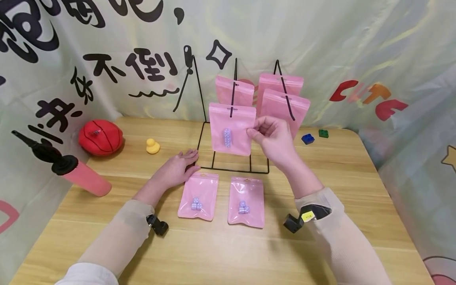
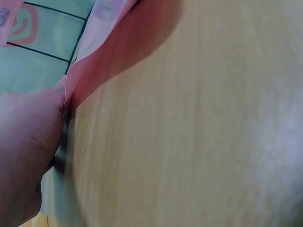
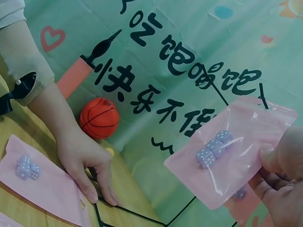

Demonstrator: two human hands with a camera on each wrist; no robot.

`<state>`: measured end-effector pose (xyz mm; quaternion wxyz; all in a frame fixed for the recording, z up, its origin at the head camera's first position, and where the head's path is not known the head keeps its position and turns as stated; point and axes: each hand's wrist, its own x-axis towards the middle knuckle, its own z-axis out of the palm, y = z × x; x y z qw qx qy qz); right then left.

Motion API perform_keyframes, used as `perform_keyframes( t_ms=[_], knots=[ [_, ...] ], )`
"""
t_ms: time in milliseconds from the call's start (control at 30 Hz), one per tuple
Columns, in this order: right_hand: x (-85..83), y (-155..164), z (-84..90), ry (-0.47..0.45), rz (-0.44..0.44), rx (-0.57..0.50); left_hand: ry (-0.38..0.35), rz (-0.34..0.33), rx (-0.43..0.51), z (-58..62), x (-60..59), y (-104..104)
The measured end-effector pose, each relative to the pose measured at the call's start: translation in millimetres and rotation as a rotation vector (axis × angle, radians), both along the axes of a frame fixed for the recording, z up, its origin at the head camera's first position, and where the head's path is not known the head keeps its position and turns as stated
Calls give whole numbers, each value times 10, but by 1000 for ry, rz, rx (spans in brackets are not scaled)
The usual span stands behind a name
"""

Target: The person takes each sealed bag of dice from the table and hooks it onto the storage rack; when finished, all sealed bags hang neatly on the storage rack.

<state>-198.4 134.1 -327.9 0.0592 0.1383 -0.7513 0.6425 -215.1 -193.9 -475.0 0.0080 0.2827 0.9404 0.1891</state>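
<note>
At its right edge, a pink zip bag (image 1: 239,122) with a column of purple dice (image 1: 227,137) inside is pinched by my right hand (image 1: 276,138). The bag's top hole is at the tip of the middle hook of a black wire rack (image 1: 233,170); whether the hook passes through, I cannot tell. My left hand (image 1: 174,170) rests with extended fingers on the front left corner of the rack's base. Just in front lie two pink bags, the left bag (image 1: 199,190) and the right bag (image 1: 246,192), each holding several purple dice.
Other pink bags hang behind, one on the middle hook (image 1: 228,91) and others on the right hook (image 1: 285,105). A red ball (image 1: 101,137), yellow duck (image 1: 152,146) and pink pump (image 1: 85,180) stand left. Blue (image 1: 308,139) and green (image 1: 323,133) bricks lie right. A printed curtain (image 1: 320,39) hangs behind.
</note>
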Motion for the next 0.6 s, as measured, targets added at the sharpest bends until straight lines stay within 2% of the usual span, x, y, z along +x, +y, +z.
perform_keyframes(
  t_ms=[367, 600],
  knots=[
    [-119, -48, -19, -6, -65, -27, -8, 3, -11, -5, 4, 12],
    [-203, -118, -5, -16, -104, -96, -5, 11, -11, -27, -6, 11]
  ],
)
